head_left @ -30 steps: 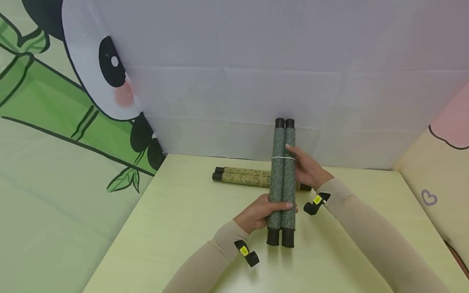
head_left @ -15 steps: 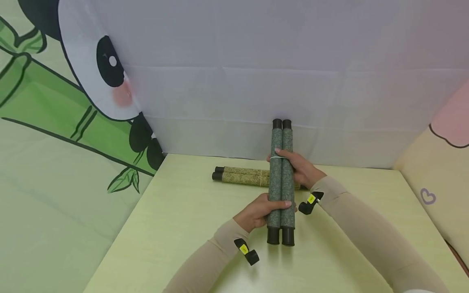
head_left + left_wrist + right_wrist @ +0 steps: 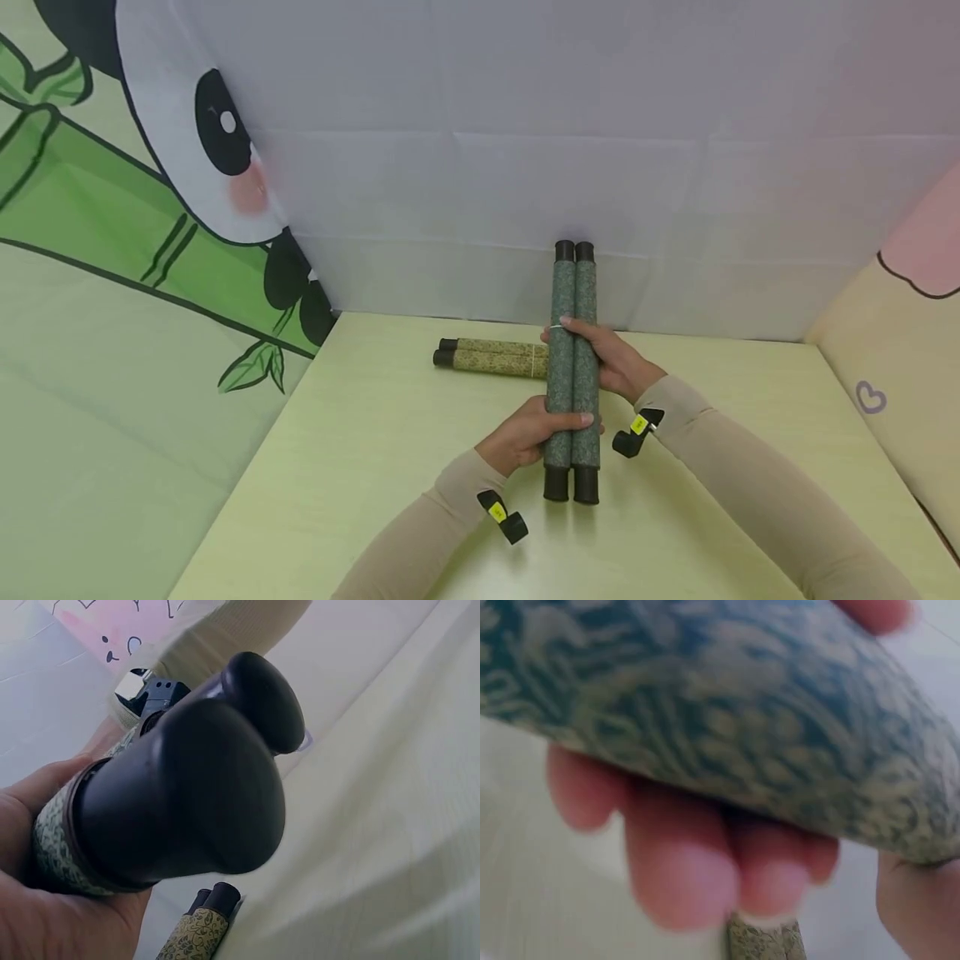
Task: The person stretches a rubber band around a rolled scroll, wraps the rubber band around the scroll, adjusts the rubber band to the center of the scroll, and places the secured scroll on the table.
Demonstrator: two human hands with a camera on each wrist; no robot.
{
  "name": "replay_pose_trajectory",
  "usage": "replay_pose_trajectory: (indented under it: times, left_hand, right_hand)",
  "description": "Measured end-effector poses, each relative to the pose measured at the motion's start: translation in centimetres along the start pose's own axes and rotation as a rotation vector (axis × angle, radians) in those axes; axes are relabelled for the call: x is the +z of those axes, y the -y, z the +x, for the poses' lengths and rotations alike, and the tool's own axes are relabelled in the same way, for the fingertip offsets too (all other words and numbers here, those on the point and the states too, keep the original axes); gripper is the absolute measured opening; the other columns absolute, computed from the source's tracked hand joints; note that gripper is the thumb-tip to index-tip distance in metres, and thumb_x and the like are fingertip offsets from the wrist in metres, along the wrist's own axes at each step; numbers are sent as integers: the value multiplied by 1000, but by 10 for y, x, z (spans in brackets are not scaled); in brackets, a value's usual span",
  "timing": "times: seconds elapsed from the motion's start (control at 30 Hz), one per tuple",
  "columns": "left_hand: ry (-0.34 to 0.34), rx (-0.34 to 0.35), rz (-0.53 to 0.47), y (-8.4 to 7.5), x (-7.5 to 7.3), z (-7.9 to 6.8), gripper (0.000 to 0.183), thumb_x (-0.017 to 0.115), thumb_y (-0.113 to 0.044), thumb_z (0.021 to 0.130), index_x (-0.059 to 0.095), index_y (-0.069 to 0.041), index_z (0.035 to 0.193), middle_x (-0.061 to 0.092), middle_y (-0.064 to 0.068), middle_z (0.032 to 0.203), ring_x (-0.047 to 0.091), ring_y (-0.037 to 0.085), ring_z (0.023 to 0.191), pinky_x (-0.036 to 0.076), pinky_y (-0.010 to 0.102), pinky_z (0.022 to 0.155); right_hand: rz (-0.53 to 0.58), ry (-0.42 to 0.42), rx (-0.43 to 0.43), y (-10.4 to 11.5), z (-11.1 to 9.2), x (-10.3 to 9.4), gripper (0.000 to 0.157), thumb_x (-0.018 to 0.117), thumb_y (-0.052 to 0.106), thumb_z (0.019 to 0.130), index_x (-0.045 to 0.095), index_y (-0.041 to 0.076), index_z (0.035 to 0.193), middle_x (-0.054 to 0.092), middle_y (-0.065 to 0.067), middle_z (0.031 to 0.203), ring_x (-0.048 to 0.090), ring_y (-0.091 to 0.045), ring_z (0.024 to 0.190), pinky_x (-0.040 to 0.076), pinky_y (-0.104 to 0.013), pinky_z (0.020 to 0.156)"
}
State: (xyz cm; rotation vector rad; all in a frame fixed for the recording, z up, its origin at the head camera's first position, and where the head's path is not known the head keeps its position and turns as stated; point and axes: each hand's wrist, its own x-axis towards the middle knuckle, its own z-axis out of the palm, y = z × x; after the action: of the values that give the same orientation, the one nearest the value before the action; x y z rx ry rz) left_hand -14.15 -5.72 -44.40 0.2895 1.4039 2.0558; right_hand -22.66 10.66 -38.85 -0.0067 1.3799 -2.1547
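A green patterned scroll (image 3: 560,375), two rolls side by side with black end caps, stands steeply tilted above the table. A thin white band (image 3: 556,326) shows on its left roll. My left hand (image 3: 534,429) grips the lower part, thumb across the front. Higher up, my right hand (image 3: 618,358) holds the scroll from the right, its thumb over both rolls at the band. In the left wrist view the black end caps (image 3: 202,787) fill the middle. Right-hand fingers (image 3: 679,862) curl under the patterned roll in the right wrist view.
Behind the green scroll, a yellow-brown patterned scroll (image 3: 491,360) with black ends and a white band lies flat on the pale table (image 3: 360,467). A grey-white cloth backdrop (image 3: 480,183) rises at the table's back edge; printed panels flank both sides.
My right hand has shifted left, and its thumb now crosses onto the left roll, covering part of the white band. My left hand keeps its grip; the scroll has moved slightly left.
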Motion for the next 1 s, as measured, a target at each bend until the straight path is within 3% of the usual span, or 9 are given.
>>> replay_pose_trajectory:
  times: [0.13, 0.33, 0.63, 0.8, 1.0]
  left_hand:
    - [-4, 10, 4, 2, 1, 0, 34, 68, -6, 97, 59, 5, 127, 71, 12, 104, 70, 23, 97, 57, 38, 88]
    - [10, 11, -21, 4, 4, 1, 33, 66, -5, 97, 59, 7, 127, 70, 12, 107, 70, 24, 99, 57, 38, 89]
    - [18, 6, -48, 1, 4, 7, 35, 65, -5, 98, 57, 7, 130, 69, 12, 109, 70, 24, 99, 57, 40, 90]
    - [6, 14, -50, -1, 3, 10, 36, 65, -4, 98, 56, 5, 132, 69, 13, 108, 70, 24, 98, 57, 38, 87]
    - [4, 21, -43, -1, 2, 15, 38, 66, -6, 97, 55, 5, 133, 68, 17, 113, 70, 25, 100, 56, 39, 89]
  right_hand:
    - [37, 25, 22, 9, 4, -5, 60, 54, 40, 106, 34, 7, 152, 61, -6, 129, 61, -20, 103, 52, -41, 81]
    - [66, -10, -26, 21, 12, -11, 57, 58, 37, 105, 36, 8, 149, 65, -8, 122, 64, -20, 101, 54, -38, 78]
    - [98, 72, 6, 8, 9, -12, 59, 52, 27, 109, 24, 7, 157, 62, -5, 127, 61, -17, 115, 53, -37, 83]
    - [102, 86, -13, 2, 8, -10, 58, 53, 26, 108, 25, 4, 154, 66, -5, 123, 62, -18, 119, 54, -35, 86]
    - [123, 101, -9, 1, 6, -13, 57, 53, 25, 108, 25, 5, 153, 67, -6, 117, 63, -20, 112, 54, -35, 85]
